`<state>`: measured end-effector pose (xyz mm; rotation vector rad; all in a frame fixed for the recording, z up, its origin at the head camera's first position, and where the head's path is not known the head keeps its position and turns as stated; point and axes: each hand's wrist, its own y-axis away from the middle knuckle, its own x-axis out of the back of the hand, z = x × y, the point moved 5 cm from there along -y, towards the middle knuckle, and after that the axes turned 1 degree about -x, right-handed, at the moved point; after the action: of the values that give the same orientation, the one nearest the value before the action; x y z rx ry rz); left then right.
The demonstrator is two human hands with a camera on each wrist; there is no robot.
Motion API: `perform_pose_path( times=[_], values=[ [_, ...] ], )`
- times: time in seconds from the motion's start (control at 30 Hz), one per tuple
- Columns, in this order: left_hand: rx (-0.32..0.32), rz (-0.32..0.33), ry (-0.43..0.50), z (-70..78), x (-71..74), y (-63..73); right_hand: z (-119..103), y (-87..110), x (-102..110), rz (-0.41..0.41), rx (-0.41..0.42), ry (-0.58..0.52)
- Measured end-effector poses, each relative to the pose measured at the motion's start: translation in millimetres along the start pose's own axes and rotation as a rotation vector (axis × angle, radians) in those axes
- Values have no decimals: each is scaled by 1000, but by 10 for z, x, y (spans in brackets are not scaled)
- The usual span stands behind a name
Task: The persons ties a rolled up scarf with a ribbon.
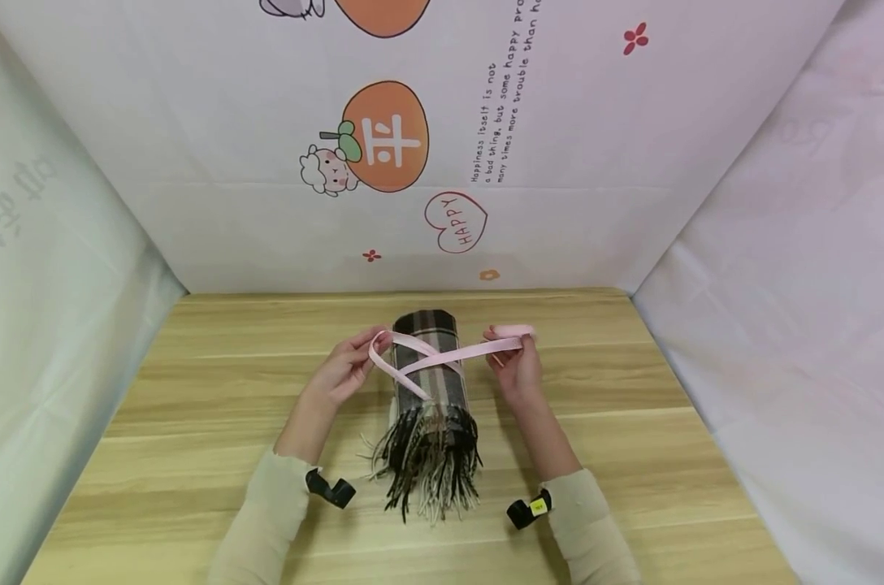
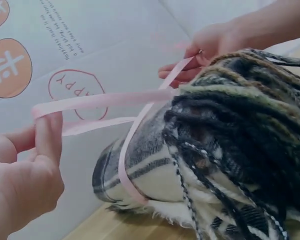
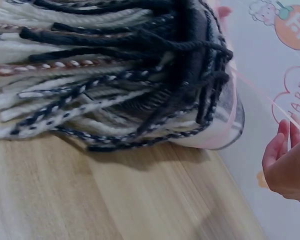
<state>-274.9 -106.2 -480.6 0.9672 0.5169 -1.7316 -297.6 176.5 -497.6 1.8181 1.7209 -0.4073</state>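
A rolled plaid scarf (image 1: 436, 386) in black, grey and cream lies on the table, its fringe (image 1: 435, 475) spread toward the person. Pink ribbon (image 1: 474, 351) wraps round the roll and crosses over its top. On the scarf's left side the left hand (image 1: 340, 372) holds a raised loop of the ribbon between thumb and fingers. The right hand (image 1: 518, 375), out to the right, pinches the other stretch, drawn out from the roll, with more ribbon doubled above the fingers. In the left wrist view the ribbon (image 2: 105, 103) runs over the left fingers (image 2: 49, 135).
The wooden table (image 1: 603, 455) carries the scarf. A white printed cloth wall (image 1: 559, 162) rises behind the table, with white side walls (image 1: 800, 284) left and right. A black wrist camera (image 1: 331, 489) sits on each sleeve.
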Motion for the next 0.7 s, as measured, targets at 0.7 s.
perform_pose_path(
  times=[0.7],
  values=[
    [-244, 649, -278, -69, 251, 61, -5, 31, 147, 92, 43, 104]
  ],
)
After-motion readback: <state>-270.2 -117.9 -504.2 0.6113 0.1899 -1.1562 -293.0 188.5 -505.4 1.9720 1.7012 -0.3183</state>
